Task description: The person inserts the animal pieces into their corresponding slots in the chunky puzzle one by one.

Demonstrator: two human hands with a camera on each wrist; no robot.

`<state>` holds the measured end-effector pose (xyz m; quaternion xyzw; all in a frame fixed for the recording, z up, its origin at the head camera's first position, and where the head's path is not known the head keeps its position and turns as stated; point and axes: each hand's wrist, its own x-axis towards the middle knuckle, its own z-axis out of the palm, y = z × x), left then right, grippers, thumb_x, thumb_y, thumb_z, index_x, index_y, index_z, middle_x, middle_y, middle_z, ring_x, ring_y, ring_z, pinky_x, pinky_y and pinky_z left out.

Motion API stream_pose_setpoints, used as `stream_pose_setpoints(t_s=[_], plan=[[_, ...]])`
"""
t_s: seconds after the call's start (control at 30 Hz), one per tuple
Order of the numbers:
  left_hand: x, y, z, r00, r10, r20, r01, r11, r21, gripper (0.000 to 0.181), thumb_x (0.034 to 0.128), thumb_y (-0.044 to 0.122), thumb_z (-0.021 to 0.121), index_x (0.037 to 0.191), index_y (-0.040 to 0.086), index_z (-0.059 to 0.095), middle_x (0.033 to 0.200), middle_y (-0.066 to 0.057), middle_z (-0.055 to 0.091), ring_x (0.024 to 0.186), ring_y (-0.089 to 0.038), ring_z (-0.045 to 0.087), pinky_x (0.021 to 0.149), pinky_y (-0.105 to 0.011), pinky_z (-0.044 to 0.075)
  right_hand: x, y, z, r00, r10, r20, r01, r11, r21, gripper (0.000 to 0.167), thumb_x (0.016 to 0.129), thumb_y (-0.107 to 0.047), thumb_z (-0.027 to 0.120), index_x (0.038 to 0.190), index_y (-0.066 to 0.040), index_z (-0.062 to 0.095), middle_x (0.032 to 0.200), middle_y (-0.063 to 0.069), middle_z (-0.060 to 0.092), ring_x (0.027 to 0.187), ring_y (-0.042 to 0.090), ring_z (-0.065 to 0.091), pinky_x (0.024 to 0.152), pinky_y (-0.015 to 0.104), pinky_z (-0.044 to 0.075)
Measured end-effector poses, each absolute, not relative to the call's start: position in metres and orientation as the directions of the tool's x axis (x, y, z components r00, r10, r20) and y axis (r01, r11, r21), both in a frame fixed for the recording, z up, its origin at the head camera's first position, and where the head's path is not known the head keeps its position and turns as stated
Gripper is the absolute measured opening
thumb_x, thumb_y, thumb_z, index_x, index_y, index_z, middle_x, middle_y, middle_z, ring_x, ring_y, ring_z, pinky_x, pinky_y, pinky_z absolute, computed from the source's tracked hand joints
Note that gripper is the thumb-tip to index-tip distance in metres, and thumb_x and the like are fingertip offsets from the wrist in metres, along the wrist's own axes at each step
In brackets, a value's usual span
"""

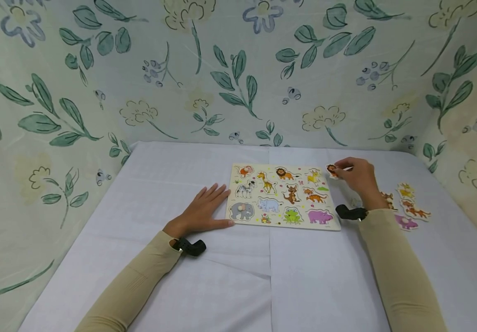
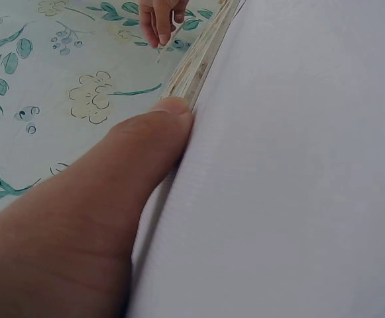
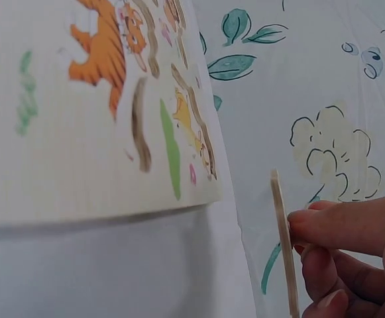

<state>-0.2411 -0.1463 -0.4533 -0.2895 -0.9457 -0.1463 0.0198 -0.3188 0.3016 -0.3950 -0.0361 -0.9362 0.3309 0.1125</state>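
A wooden animal puzzle board (image 1: 279,197) lies flat, its pictures facing up. The left hand (image 1: 205,210) is spread on the cloth with thumb and fingertips touching the board's left edge; its thumb (image 2: 139,142) meets the board's edge (image 2: 202,63) in the left wrist view. Just beyond the board's upper right corner, the right hand (image 1: 358,177) pinches the lion piece (image 1: 332,171) between thumb and fingers. The right wrist view shows this piece (image 3: 283,242) edge-on in the right hand (image 3: 351,255), apart from the board (image 3: 53,165).
Several loose pieces lie right of the board, partly behind the right wrist: a yellow one (image 1: 406,190), a tiger (image 1: 415,210), a purple hippo (image 1: 406,222) and a brown one (image 1: 387,199). White cloth (image 1: 230,286) covers the table; a floral curtain hangs behind.
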Motion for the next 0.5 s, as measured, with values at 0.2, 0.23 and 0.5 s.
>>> stream_pose_setpoints(t_s=[0.2,0.23,0.5], plan=[[-0.241,-0.146,-0.454,-0.835,0.538,0.119,0.549,0.796,0.255,0.100,0.0803,0.080,0.045,0.155,0.017,0.024,0.160,-0.003,0.019,0.148,-0.025,0.009,0.118,-0.047,0.005,-0.336,0.305,-0.411,-0.970,0.112,0.218,-0.043,0.799,-0.600,0.024,0.093,-0.021,0.066,0.111,-0.005,0.067,0.109,0.016,0.065,0.094,0.030,0.057,0.060,0.034,0.050],[-0.241,-0.146,-0.454,-0.836,0.536,0.117,0.547,0.798,0.253,0.100,0.0802,0.080,0.045,0.155,0.017,0.023,0.160,-0.003,0.019,0.148,-0.025,0.008,0.118,-0.046,0.005,-0.342,0.308,-0.417,-0.969,0.096,0.229,-0.060,0.806,-0.589,0.024,0.093,-0.023,0.065,0.110,-0.006,0.068,0.109,0.015,0.066,0.092,0.030,0.057,0.061,0.033,0.049],[-0.241,-0.147,-0.453,-0.836,0.536,0.118,0.547,0.795,0.261,0.101,0.0799,0.081,0.045,0.155,0.017,0.024,0.160,-0.004,0.019,0.148,-0.026,0.009,0.119,-0.047,0.005,-0.362,0.312,-0.440,-0.963,0.054,0.263,-0.114,0.805,-0.582,0.024,0.094,-0.028,0.064,0.110,-0.010,0.069,0.108,0.011,0.066,0.091,0.027,0.059,0.070,0.039,0.051]])
